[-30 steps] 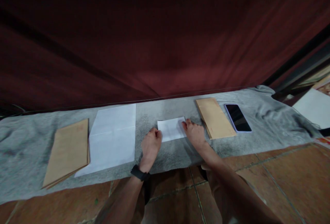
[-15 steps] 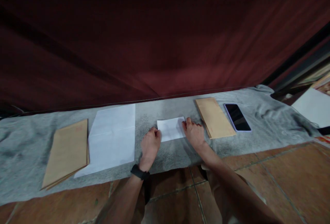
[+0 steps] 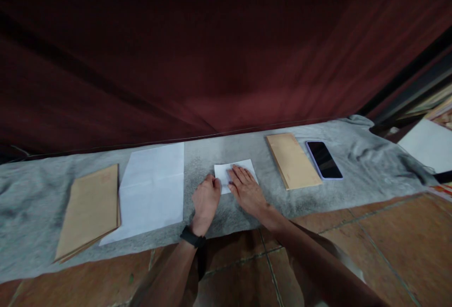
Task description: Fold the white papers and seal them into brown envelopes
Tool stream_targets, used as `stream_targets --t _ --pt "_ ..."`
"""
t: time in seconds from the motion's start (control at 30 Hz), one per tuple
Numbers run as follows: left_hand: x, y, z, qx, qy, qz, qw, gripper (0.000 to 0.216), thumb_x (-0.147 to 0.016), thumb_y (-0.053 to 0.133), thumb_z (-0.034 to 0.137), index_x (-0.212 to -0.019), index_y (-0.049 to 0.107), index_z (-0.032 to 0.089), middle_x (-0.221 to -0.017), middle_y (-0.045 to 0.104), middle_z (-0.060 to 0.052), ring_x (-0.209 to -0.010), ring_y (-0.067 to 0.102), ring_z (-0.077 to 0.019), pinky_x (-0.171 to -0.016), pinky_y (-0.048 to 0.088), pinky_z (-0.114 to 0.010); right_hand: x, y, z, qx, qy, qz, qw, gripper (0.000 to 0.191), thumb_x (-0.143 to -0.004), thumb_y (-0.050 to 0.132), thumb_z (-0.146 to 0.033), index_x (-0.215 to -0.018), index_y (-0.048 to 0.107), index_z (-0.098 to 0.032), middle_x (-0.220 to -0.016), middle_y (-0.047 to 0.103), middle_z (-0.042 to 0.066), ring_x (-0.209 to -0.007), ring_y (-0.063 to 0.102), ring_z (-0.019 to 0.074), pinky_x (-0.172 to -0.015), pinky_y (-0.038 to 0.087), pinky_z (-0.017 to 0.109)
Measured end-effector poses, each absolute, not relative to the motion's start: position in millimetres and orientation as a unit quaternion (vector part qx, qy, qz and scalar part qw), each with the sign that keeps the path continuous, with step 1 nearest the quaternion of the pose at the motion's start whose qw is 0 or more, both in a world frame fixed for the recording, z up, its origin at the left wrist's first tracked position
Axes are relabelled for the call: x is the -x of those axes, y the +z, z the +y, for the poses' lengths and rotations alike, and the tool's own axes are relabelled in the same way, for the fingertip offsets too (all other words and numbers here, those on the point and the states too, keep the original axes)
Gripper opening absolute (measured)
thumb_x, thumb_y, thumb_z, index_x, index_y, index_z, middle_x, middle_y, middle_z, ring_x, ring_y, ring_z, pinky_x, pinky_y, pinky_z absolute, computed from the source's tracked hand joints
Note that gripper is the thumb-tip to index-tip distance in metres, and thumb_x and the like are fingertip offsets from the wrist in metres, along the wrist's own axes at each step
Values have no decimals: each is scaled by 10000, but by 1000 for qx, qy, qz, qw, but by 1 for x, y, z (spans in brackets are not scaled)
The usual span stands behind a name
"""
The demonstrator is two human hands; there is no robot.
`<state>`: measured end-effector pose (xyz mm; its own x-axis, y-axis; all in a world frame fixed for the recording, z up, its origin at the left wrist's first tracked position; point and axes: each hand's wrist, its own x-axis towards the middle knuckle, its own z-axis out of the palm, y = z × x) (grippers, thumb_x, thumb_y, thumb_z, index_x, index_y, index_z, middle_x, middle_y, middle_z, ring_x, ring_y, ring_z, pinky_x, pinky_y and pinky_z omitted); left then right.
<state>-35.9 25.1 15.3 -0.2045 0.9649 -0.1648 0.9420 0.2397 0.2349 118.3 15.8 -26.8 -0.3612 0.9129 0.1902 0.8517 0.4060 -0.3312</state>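
The right hand [image 3: 246,190] lies flat and open, fingers spread, palm down on the small folded white paper [image 3: 245,166]. The left hand [image 3: 205,198] is curled loosely at the paper's 9 o'clock edge. Its fingertips seem to touch that edge, but I cannot tell whether they pinch it. A black wristband [image 3: 191,237] circles the left wrist.

The paper rests on a grey fuzzy cloth [image 3: 356,175]. At its 9 o'clock lies a large unfolded white sheet [image 3: 151,187], then a brown paper envelope [image 3: 90,210]. At 3 o'clock lie a second brown envelope [image 3: 292,160] and, just beside it, a dark-screened smartphone [image 3: 324,159]. A dark red curtain [image 3: 212,52] hangs at 12 o'clock.
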Motion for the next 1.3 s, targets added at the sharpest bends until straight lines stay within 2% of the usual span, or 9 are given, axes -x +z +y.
stream_targets --t 0.3,0.4,0.47,0.57,0.63,0.83,1.0,1.3 --pt "31 13 17 -647 40 760 55 318 -1017 372 301 -1169 611 156 -910 750 -126 -835 733 -278 -738 508 -358 -118 -37 15 544 64 -816 182 508 -1061 372 -361 -1522 445 -159 -1621 358 112 -1501 325 271 -1247 253 473" --pt "29 10 16 -689 102 718 -1 316 -1012 370 272 -1135 622 128 -1060 717 -170 -1015 697 -303 -880 515 -420 -117 -38 15 546 60 -815 187 505 -1055 388 -358 -1513 459 -157 -1615 366 117 -1490 349 274 -1244 259 482" --pt "25 2 15 -729 158 666 -7 369 -1021 355 284 -1240 594 107 -1238 666 -199 -1194 625 -308 -996 487 -450 -117 -39 15 544 56 -815 189 498 -1050 394 -339 -1510 464 -160 -1613 370 118 -1482 364 274 -1242 262 486" --pt "19 -15 13 -781 200 591 24 505 -1043 319 352 -1471 438 112 -1525 485 -188 -1444 417 -301 -1151 384 -495 -118 -43 16 533 49 -822 193 507 -1035 385 -249 -1530 430 -150 -1608 378 119 -1485 360 257 -1245 261 473" --pt "17 -28 11 -794 185 578 42 559 -1047 307 393 -1531 374 120 -1597 399 -169 -1507 317 -296 -1203 320 -514 -120 -45 16 527 44 -826 193 530 -1019 388 -205 -1543 401 -133 -1600 389 127 -1491 350 250 -1246 260 465" --pt "22 -44 6 -785 151 600 23 580 -1044 316 387 -1551 362 111 -1635 316 -165 -1528 268 -292 -1228 285 -507 -126 -47 16 535 37 -822 192 553 -1007 418 -219 -1557 381 -172 -1612 371 114 -1492 346 260 -1232 272 486" --pt "24 -43 4 -775 150 614 3 568 -1039 336 352 -1545 369 95 -1634 304 -189 -1523 276 -309 -1218 297 -512 -138 -45 16 562 25 -806 183 512 -1031 420 -295 -1529 434 -175 -1610 373 116 -1477 370 276 -1229 247 504" --pt "36 -41 1 -760 139 635 2 573 -1030 339 330 -1555 352 102 -1624 347 -150 -1516 290 -318 -1208 308 -529 -168 -44 18 609 -9 -776 161 557 -1046 397 -390 -1550 392 -155 -1593 405 144 -1465 369 302 -1200 238 509"
